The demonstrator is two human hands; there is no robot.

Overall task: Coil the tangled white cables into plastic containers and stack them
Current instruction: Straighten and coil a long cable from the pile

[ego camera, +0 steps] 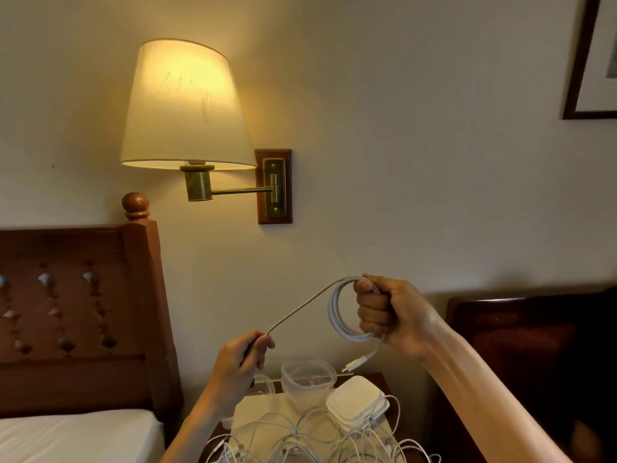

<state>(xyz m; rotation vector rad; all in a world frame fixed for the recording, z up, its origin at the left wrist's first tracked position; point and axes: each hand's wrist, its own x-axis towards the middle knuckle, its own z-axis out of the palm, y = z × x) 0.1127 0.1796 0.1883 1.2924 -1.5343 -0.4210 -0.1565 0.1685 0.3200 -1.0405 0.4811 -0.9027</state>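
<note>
The curled fingers point(370, 312) of the right hand point(394, 315) grip a round coil of white cable point(347, 315), its loops hanging beside the knuckles and a short tail with a white plug point(357, 364) dangling just below them. From the top of that coil a straight run of the same cable slants down to the left hand point(243, 355), whose fingertips point(265, 342) pinch it. Beneath both hands a tangled heap of loose white cables point(300, 439) lies on a small wooden bedside table point(374, 379). Just behind the heap, under the right fingers, sits a stack of white square lidded plastic containers point(357, 401), and beside it an open clear plastic container point(307, 379). Left of the left hand stand a dark wooden headboard point(76, 312) and white bedding point(76, 436). Far above the fingers, a lit brass wall lamp with a cream shade point(183, 105) hangs on the wall.
</note>
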